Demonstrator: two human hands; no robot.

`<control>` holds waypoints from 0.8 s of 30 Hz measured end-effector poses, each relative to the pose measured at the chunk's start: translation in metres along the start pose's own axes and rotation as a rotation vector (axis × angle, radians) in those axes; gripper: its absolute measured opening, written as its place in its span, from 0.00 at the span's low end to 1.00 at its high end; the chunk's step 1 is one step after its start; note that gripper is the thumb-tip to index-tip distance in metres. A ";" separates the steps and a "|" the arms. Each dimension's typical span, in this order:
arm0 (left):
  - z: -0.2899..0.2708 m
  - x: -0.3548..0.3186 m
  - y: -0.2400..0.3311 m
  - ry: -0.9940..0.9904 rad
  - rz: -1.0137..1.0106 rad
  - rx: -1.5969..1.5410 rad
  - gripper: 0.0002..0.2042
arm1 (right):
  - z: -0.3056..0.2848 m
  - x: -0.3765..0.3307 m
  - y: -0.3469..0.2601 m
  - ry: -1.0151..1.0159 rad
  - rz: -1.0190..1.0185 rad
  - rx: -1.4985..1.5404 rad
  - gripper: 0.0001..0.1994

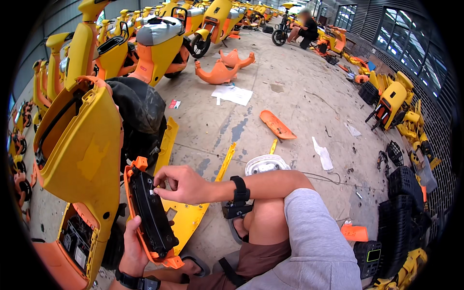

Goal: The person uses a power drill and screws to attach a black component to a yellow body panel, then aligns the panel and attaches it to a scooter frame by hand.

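My left hand (132,245) grips the near edge of an orange plastic scooter panel (172,262), its thumb along the side. Fixed into this panel is a long black case (150,217), held upright and slightly tilted before me. My right hand (186,184) is closed in a pinch at the upper part of the case. Beside its fingertips shows a tiny white piece (152,192); whether the fingers hold it I cannot tell. Just left stands a yellow scooter body (84,159) with its lower compartment exposed. A yellow panel (191,222) lies on the floor behind the case.
Rows of yellow scooters (164,50) fill the far left. Orange fenders (217,75), an orange shell (277,124), white paper (233,94) and a white lamp-like part (267,165) lie on the concrete. Stacked black crates (396,222) stand right. A person (305,31) crouches far back.
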State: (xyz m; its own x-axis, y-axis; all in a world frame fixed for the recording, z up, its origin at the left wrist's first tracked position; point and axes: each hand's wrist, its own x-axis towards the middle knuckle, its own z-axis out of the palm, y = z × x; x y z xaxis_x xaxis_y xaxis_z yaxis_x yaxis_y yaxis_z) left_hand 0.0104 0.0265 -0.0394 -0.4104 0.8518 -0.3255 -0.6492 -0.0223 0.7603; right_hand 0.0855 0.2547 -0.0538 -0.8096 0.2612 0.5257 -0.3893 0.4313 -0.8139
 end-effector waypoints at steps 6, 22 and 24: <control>-0.002 0.002 -0.004 0.037 0.014 -0.001 0.31 | 0.001 -0.001 0.001 0.036 -0.046 -0.033 0.09; -0.003 0.005 -0.004 0.082 -0.041 -0.082 0.32 | 0.004 0.002 0.008 0.124 -0.213 -0.183 0.09; 0.003 0.004 -0.001 0.053 -0.063 -0.082 0.33 | -0.003 -0.001 0.002 0.059 -0.055 -0.168 0.08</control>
State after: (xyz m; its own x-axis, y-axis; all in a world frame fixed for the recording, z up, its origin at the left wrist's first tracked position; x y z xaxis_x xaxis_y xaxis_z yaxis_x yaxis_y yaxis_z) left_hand 0.0114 0.0318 -0.0400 -0.3987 0.8242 -0.4021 -0.7244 -0.0141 0.6892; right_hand 0.0872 0.2579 -0.0551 -0.7602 0.2815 0.5856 -0.3490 0.5833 -0.7335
